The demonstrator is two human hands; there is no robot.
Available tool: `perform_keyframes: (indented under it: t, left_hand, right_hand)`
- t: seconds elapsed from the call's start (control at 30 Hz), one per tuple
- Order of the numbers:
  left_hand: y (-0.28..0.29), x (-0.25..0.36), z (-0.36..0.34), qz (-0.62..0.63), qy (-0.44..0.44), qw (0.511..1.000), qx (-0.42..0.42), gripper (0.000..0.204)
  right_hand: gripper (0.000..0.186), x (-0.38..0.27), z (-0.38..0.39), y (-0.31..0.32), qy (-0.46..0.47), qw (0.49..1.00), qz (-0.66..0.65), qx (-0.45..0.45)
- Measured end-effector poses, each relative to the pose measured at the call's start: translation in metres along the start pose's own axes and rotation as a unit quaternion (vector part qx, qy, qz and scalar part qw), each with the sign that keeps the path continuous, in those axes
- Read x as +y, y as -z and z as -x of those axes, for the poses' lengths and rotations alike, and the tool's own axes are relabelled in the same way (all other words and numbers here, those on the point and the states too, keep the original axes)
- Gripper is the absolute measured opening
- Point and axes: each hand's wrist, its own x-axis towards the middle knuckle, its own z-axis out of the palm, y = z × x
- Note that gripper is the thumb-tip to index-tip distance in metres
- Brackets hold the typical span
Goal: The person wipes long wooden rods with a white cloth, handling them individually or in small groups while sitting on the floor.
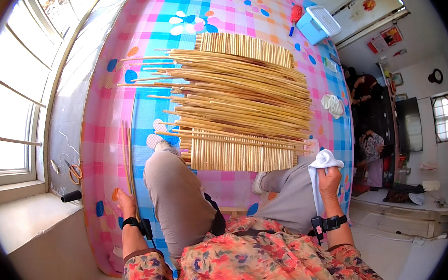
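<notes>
A large pile of thin tan sticks [236,94] lies crosswise on a mat of short sticks laid side by side [241,152], in front of my legs. My right hand [330,181], at the right, is closed around a white cloth [324,161], which bunches above the fingers and hangs down along the wrist. At the left, my left hand [126,201] is low beside my knee, its fingers curled at the lower ends of a few long, thin sticks [128,158]. Its grip is partly hidden.
A checked, flowered sheet [107,165] spreads under everything. Orange-handled scissors [74,173] lie on the window ledge at left. A crumpled white cloth [332,105] and a blue box with a white lid [317,24] sit at right. Other people [365,89] are beyond the right edge.
</notes>
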Motion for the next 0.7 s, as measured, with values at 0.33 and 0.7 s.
perform_keyframes:
  t: [0.33,0.7]
  left_hand:
    - [0.175,0.145,0.005,0.329,-0.301,0.888,0.112,0.015]
    - [0.258,0.328,0.188,0.349,-0.6,0.719,-0.031,0.014]
  right_hand:
    - [0.025,-0.004,0.002,0.005,-0.032,0.999,-0.016,0.04]
    - [0.022,0.006,0.008,0.008,-0.035,0.988,-0.117,0.092]
